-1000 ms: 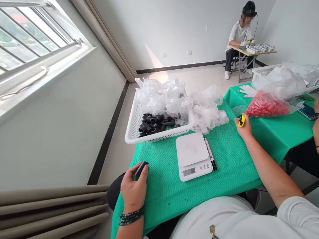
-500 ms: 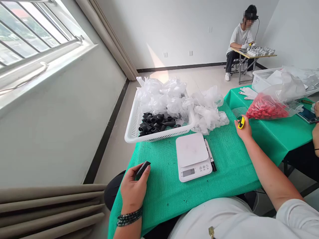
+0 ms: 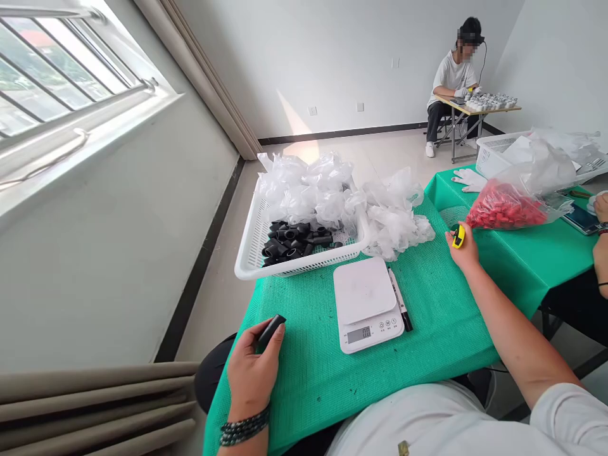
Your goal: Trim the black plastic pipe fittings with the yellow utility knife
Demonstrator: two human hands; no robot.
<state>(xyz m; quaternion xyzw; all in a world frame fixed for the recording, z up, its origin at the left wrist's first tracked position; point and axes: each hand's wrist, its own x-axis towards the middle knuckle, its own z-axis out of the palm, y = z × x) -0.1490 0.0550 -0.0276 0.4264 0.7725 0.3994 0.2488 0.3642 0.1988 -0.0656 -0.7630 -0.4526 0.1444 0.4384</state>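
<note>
My left hand (image 3: 255,367) is closed around a black tubular piece (image 3: 271,333) above the green cloth's left side. On the right, my right hand (image 3: 465,249) grips a small yellow tool (image 3: 458,236), beside a clear bag of red pieces (image 3: 507,206). Between my hands lies a white digital scale (image 3: 365,292) with a bare plate. A black-and-white marker (image 3: 399,299) lies along its right edge. Behind the scale, a white basket (image 3: 247,261) holds black pipe fittings (image 3: 297,240) and filled-looking clear plastic bags (image 3: 308,183).
Crumpled plastic bags (image 3: 396,215) lie right of the basket. A white glove (image 3: 469,180) and another white basket (image 3: 494,152) are at the back right. One person's arm (image 3: 601,253) shows at the right edge; another person (image 3: 453,82) sits at a far table.
The view has shifted slightly, so the table things appear a little lower. Both hands keep their holds on the black piece and the yellow tool.
</note>
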